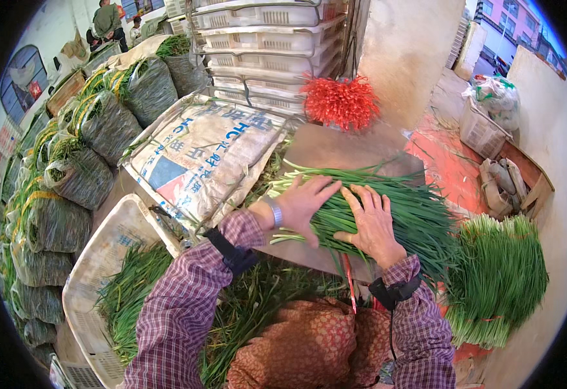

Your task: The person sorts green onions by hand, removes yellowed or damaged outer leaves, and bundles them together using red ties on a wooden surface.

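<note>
A broad layer of long green chives [410,219] lies across a small board-like surface [322,146], pale stem ends to the left and leaf tips to the right. My left hand [303,204], a metal watch at its wrist, rests on the stem end with fingers spread. Close beside it, my right hand [372,223] presses on the middle of the chives, fingers apart. Neither hand is closed around them. A red strip [349,282] hangs from the near edge. Behind the chives stands a bunch of red ties [342,103].
Stacked white plastic crates [264,44] stand behind. A printed sack [201,155] covers a crate on the left. A plastic basket [86,291] holds loose greens. Bagged greens [108,126] line the far left; stacked chive bundles [500,277] stand right. A person [107,22] is in the background.
</note>
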Available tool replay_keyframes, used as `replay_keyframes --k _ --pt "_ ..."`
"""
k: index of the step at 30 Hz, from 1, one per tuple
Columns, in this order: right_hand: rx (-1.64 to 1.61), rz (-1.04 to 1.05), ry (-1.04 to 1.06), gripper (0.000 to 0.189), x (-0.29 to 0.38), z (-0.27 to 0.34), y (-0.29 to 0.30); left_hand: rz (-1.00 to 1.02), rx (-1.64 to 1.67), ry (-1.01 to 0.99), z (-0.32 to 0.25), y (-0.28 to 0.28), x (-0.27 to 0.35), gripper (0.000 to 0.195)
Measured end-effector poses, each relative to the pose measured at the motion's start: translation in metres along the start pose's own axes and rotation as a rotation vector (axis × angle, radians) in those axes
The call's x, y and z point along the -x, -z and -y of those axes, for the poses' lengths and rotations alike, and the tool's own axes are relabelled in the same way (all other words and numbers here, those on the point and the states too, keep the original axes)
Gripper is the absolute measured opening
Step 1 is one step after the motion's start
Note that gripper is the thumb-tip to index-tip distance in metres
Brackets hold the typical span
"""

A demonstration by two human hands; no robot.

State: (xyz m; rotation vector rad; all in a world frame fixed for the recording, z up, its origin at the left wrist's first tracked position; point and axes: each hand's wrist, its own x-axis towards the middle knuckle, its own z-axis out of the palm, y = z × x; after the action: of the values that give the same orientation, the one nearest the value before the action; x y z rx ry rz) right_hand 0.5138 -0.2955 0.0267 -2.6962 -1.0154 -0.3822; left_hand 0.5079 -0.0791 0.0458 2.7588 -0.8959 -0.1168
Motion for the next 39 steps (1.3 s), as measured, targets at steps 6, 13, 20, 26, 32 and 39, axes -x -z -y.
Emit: replay_keyframes --k 6,13,20,26,32,39 --pt "-0.038 0.069 0.053 0.097 -0.001 -0.017 0.000 -0.123 -0.293 0.099 -0.021 -0.030 -0.002 0.139" --pt "0.032 -0.026 -0.064 0.109 0.013 0.047 0.003 -0.276 -0.147 0.081 -0.008 -0.043 -0.013 0.117" --pt "0.150 -0.080 -0.084 0.081 0.035 0.031 0.000 -0.287 -0.061 0.107 -0.010 -0.042 -0.008 0.113" --pt "0.172 -0.043 -0.098 0.076 0.061 -0.024 0.034 -0.288 -0.212 0.108 -0.012 -0.044 -0.007 0.119" --pt "0.213 -0.065 -0.085 0.072 0.093 -0.065 0.038 -0.328 -0.185 0.159 -0.013 -0.047 -0.011 0.114" --pt "0.256 -0.103 -0.425 0.067 0.196 -0.082 0.067 -0.345 -0.137 0.172 -0.013 -0.051 -0.014 0.109"
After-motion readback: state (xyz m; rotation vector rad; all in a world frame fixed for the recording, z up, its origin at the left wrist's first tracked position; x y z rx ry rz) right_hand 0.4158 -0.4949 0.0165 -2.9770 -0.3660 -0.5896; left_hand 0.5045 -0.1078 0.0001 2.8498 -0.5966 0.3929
